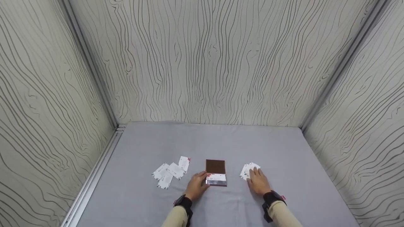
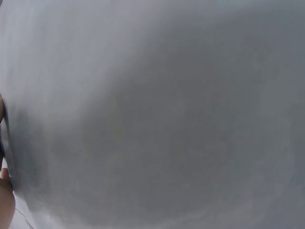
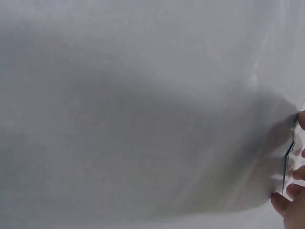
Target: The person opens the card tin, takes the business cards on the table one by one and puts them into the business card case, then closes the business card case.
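Observation:
In the head view, my left hand (image 1: 196, 186) grips the left side of an opened card holder (image 1: 216, 167) with a brown inside. A white card with a red corner lies in its lower half, above a shiny strip. My right hand (image 1: 259, 183) rests its fingertips on a small fanned group of white printed cards (image 1: 245, 171) on the cloth. Only fingers (image 2: 5, 205) at the left edge appear in the left wrist view. At the right edge of the right wrist view, fingers (image 3: 281, 202) touch thin cards (image 3: 288, 160) seen nearly edge-on.
Left of the holder, several white cards (image 1: 175, 170) lie overlapping on the grey cloth-covered table (image 1: 214, 138). Wood-patterned walls (image 1: 202, 63) enclose the table at the back and both sides. A metal rail (image 1: 91, 183) runs along the left edge.

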Demonstrator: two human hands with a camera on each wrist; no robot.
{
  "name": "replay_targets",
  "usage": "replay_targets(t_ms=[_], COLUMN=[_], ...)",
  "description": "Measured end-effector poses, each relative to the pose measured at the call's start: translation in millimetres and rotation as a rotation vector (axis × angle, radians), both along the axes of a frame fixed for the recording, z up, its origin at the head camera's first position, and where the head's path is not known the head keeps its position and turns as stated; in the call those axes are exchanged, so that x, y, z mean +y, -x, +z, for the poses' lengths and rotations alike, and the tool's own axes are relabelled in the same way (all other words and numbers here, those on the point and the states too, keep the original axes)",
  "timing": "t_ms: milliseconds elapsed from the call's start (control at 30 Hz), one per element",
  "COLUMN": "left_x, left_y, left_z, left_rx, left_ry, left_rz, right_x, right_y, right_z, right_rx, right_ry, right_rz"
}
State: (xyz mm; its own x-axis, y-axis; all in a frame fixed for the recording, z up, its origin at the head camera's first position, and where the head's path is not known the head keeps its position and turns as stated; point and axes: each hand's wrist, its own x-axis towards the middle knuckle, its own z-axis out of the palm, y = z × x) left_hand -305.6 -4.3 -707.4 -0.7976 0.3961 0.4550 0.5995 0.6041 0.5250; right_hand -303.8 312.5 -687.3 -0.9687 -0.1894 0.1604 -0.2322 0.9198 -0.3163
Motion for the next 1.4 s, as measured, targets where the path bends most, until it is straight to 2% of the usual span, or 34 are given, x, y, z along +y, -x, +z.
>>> replay_targets(t_ms=[267,467,567,700,867,1133,1400], left_x=[-0.8,-0.2,-0.1,-0.3,0.0,0.7,0.3], left_y=[2.2,4.7,5.4,5.1,5.5,3.4,3.3], left_z=[-6.3,-13.7,-16.0,-16.4,-14.9,-11.1,-11.8], left_rx=[0.035,0.038,0.031,0.041,0.034,-0.036,-0.003], left_ry=[-0.002,0.014,0.019,0.016,0.007,0.015,0.001], left_rz=[-0.004,0.013,0.017,0.015,0.012,0.015,0.017], right_x=[4,8,10,12,15,20,27], right_y=[3.3,3.3,2.4,2.0,2.0,-0.4,1.9], right_z=[-4.4,-6.1,-4.5,-1.8,1.6,4.6,4.1], right_rx=[0.033,0.044,0.011,-0.016,-0.003,-0.093,-0.037], right_ry=[-0.036,-0.039,-0.003,0.017,0.015,0.012,0.041], right_rz=[-0.061,-0.033,-0.027,-0.041,-0.072,-0.133,-0.093])
